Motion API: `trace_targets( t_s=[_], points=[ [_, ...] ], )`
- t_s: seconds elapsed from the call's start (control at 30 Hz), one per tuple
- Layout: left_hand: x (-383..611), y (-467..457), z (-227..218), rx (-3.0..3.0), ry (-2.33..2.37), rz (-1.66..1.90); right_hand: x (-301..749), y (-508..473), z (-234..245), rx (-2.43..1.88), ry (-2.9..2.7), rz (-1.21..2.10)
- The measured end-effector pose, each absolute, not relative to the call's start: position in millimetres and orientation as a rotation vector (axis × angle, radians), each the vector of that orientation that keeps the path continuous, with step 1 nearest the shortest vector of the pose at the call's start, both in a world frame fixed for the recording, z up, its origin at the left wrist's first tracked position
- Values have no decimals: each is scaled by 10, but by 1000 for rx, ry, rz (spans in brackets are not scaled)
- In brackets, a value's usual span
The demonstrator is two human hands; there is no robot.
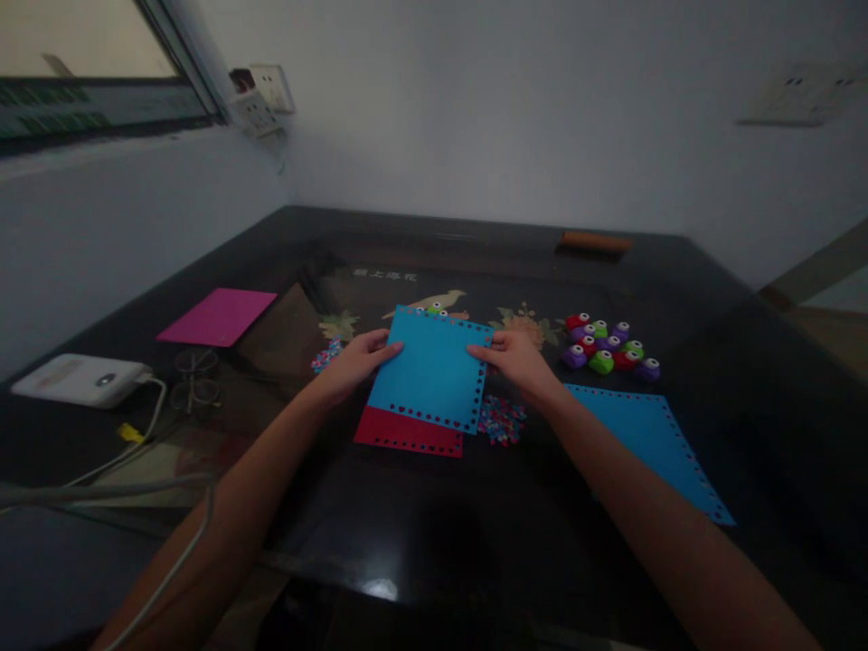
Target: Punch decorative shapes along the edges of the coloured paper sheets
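Between my two hands is a blue sheet of paper [430, 366] with small shapes punched along its top, right and bottom edges. My left hand [363, 357] pinches its left side, thumb on top. On the right side, my right hand [519, 357] grips it the same way. Under the sheet, a red sheet of paper [410, 432] with a punched bottom edge sticks out; the rest of it is hidden. Small coloured paper bits [502, 420] lie in a pile right of the sheets. Another heap of paper bits [326, 355] is beside my left hand.
Several red, green and purple craft punches [607, 345] are grouped at the right. Near them lies another punched blue sheet [651, 434]. To the left are a pink sheet [221, 316], a white power bank [81, 380] with a cable and folded glasses [196, 380]. An orange-brown roll [595, 241] is at the back.
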State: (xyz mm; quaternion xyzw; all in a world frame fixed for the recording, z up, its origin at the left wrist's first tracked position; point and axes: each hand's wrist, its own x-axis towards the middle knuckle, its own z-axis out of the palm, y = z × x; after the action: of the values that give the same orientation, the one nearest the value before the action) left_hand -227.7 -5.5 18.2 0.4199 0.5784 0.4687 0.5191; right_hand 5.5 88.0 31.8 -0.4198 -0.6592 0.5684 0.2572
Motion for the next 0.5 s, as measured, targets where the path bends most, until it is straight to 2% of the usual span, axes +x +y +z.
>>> trace_targets(
  t_s=[0.5],
  points=[
    [-1557, -277, 174, 1163, 1004, 680, 989, 404, 311, -1261, -1119, 1810]
  ],
)
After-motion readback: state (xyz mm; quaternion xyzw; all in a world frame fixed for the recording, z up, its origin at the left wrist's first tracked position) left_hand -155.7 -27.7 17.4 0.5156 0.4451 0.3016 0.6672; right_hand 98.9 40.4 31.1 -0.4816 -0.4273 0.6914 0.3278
